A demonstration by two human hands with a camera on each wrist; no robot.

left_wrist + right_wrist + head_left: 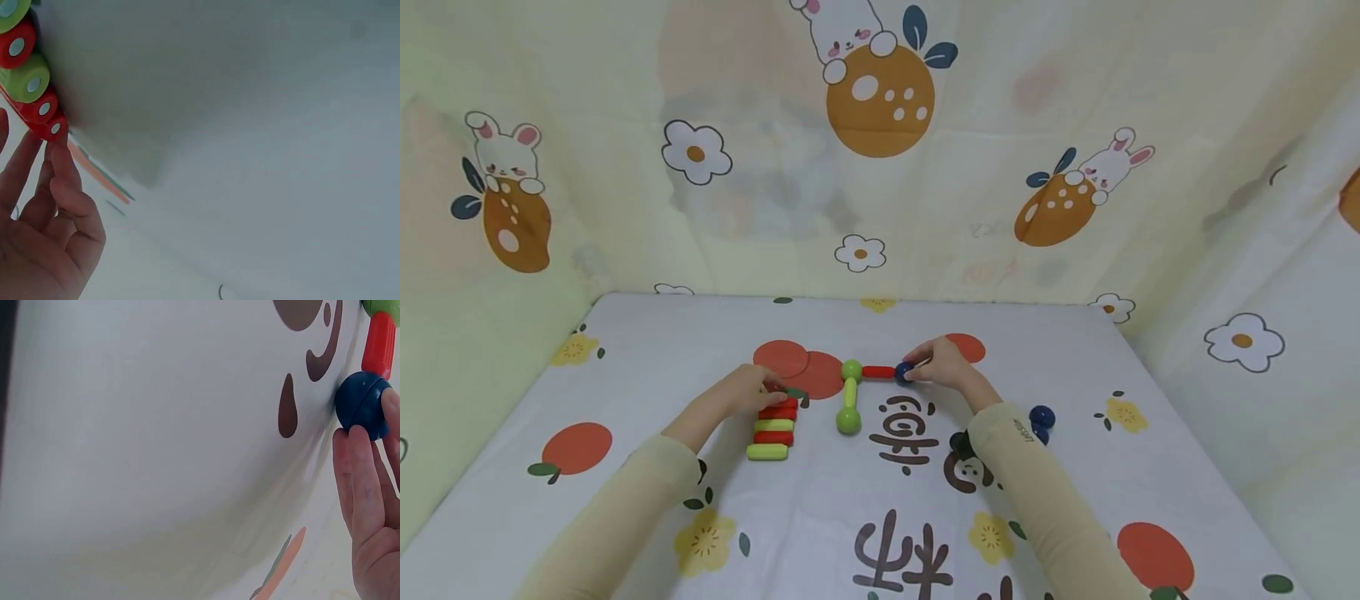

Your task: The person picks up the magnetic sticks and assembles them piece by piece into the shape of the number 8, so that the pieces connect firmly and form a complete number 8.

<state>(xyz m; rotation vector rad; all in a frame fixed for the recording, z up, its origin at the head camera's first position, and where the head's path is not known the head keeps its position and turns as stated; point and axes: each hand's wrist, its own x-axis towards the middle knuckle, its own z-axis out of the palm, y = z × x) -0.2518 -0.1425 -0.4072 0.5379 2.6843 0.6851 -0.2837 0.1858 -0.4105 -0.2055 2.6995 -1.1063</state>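
The ball (pixel 904 372) is glossy dark blue, the rod (pixel 878 372) beside it red, the next balls (pixel 848 420) and their joining bar (pixel 850 393) lime green. The row of rods (pixel 774 425) mixes red and lime, with pale end discs. Cream sleeves (pixel 617 517); white tablecloth (pixel 820 517) with orange-red fruit, yellow flowers and brown characters; cream backdrop (pixel 760 250) with white rabbits, brown-orange fruit and white flowers.
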